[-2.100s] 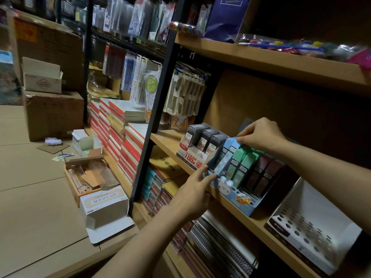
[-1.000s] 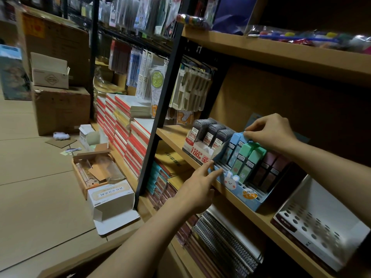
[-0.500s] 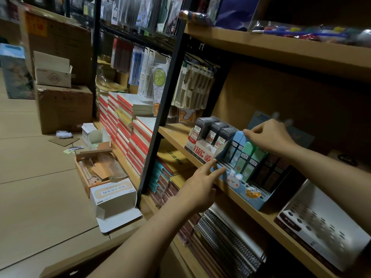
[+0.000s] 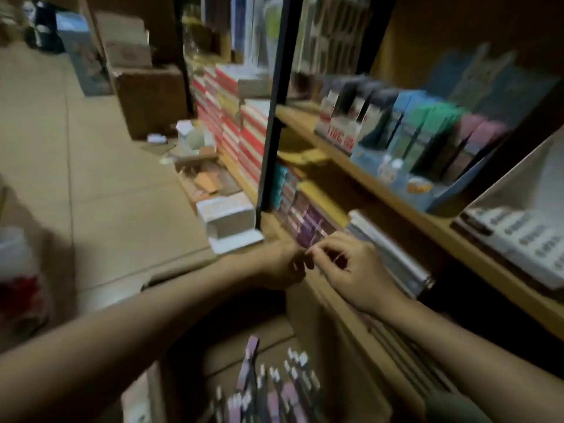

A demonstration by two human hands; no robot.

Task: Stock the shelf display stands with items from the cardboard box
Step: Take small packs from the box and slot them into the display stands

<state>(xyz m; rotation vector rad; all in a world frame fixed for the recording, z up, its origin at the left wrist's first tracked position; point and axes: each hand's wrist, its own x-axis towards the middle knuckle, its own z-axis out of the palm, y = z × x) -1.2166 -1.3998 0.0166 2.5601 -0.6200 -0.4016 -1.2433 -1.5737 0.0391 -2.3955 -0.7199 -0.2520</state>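
Observation:
The picture is motion-blurred. My left hand and my right hand hang close together in front of the lower shelf, fingertips almost meeting, above the open cardboard box. Both hands have curled fingers; the blur hides whether either holds anything. Several pink and purple packs stand in the box at the bottom edge. On the middle shelf sits the blue display stand with blue, green and pink packs. Left of it is a red-and-white stand with dark packs.
A white stand with holes sits on the shelf at right. Notebooks fill the lower shelf behind my hands. A black upright post divides the shelving. Small cartons and big boxes lie on the floor at left.
Both hands have dropped from the blue display stand down to the lower shelf above the cardboard box. The camera has tilted down, bringing the box into view.

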